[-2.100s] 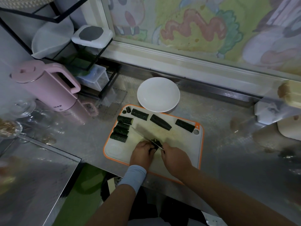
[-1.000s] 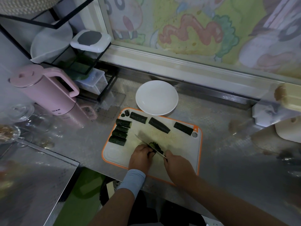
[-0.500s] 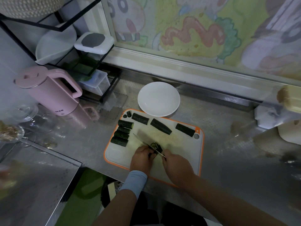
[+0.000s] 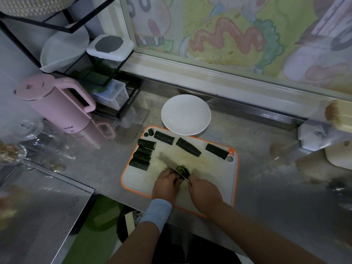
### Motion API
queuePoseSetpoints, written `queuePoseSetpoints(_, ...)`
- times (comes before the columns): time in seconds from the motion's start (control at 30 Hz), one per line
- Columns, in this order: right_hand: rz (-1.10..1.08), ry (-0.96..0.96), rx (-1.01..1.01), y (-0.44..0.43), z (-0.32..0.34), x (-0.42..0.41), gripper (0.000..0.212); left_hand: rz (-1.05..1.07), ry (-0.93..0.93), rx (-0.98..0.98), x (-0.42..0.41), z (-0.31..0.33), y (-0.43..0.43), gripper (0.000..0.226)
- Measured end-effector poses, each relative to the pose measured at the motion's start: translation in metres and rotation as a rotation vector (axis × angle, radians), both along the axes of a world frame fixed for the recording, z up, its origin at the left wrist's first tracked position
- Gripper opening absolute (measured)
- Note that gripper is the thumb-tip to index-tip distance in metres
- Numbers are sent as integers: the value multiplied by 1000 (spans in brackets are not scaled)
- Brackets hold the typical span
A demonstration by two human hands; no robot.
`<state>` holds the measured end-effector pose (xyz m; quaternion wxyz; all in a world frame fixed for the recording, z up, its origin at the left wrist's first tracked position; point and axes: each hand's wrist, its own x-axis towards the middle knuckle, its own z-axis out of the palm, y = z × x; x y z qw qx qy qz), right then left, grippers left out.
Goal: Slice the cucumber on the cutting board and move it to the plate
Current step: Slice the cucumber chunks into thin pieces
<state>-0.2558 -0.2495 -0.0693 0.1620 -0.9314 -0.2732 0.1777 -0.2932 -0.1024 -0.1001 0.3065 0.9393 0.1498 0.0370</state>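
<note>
More cucumber slices (image 4: 183,169) laid beside the knife (image 4: 168,163) since two seconds ago; cucumber piece (image 4: 177,179) held by curled left hand (image 4: 165,185), knife gripped by right hand (image 4: 204,191).

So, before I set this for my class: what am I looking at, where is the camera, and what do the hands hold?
No machine here: a person works with bare hands, and the one camera sits on their head, looking down. On the steel counter lies an orange-rimmed cutting board with dark green cucumber chunks along its far and left sides. The left hand steadies a cucumber piece while the right hand grips a knife, its blade across that piece. A white plate beyond the board holds no cucumber yet. A pink kettle stands at the left.
</note>
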Motion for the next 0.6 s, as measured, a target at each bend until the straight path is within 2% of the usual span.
queuePoseSetpoints(0.27,-16,-55,25,-10,11,-8,26,-26,35,16,1,-3,3,15)
queuePoseSetpoints(0.47,-25,-29,11,-15,11,-11,25,-23,40,15,0,-6,4,13)
queuePoseSetpoints(0.6,-19,-16,26,-9,3,-8,26,9,-22,-11,-2,-5,2,7)
